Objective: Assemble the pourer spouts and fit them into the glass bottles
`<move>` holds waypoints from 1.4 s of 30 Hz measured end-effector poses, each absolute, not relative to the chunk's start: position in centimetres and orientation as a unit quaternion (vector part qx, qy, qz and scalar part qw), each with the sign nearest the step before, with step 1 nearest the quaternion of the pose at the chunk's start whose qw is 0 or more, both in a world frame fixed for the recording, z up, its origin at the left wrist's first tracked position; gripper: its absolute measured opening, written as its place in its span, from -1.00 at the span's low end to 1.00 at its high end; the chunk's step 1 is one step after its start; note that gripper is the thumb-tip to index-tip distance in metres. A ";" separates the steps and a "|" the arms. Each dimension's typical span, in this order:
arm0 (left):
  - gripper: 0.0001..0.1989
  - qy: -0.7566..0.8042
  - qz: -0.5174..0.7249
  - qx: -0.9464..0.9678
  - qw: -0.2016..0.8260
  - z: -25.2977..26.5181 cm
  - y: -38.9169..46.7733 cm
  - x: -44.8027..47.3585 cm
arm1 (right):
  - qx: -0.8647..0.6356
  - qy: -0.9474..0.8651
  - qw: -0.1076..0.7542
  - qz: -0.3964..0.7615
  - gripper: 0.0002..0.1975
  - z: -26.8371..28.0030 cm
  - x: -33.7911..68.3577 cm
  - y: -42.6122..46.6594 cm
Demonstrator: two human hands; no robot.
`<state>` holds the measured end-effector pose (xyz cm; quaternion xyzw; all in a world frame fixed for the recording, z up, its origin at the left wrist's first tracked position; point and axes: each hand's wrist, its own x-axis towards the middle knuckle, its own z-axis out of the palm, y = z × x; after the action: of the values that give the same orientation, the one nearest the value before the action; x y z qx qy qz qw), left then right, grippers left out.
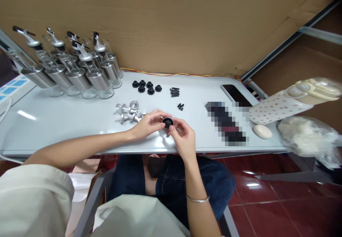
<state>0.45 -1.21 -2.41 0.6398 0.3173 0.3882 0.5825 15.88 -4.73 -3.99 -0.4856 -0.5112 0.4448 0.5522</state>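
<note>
Close to the table's front edge, my left hand and my right hand meet around one small pourer cap. Its round black underside, ringed by a silver rim, faces me. Fingers and thumbs of both hands pinch it from either side. Just left of my left hand lies a loose heap of silver pourer tops, partly covered by that hand. Farther back are several black rubber stoppers. Short black spout pieces and tiny black plugs sit to their right.
Glass oil bottles with steel sleeves crowd the back left, some with pourers fitted. On the right are a phone, a blurred dark object, a spotted flask, a pale oval object and a plastic bag. Cardboard rises behind.
</note>
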 end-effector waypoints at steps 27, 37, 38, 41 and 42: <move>-0.75 0.317 0.364 0.684 0.547 -3.4 -1.0 0.4 | -0.507 -0.494 0.545 0.449 -0.82 -3.8 15.9 -4.8; -0.75 0.320 0.363 0.687 0.542 -3.3 -1.0 0.5 | -0.505 -0.495 0.548 0.447 -0.82 -4.3 16.1 -4.8; -0.76 0.319 0.367 0.679 0.550 -3.3 -1.0 0.6 | -0.505 -0.494 0.549 0.447 -0.81 -4.4 16.1 -4.7; -0.76 0.325 0.377 0.654 0.570 -3.2 -1.0 0.8 | -0.509 -0.510 0.548 0.425 -0.80 -4.4 15.8 -4.6; -0.75 0.326 0.378 0.649 0.573 -3.1 -0.9 0.9 | -0.512 -0.526 0.544 0.406 -0.80 -4.3 15.7 -4.8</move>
<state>0.92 -0.95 -3.13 0.6493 0.3262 0.3784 0.5734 15.71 -4.80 -4.32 -0.5122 -0.5264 0.4057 0.5440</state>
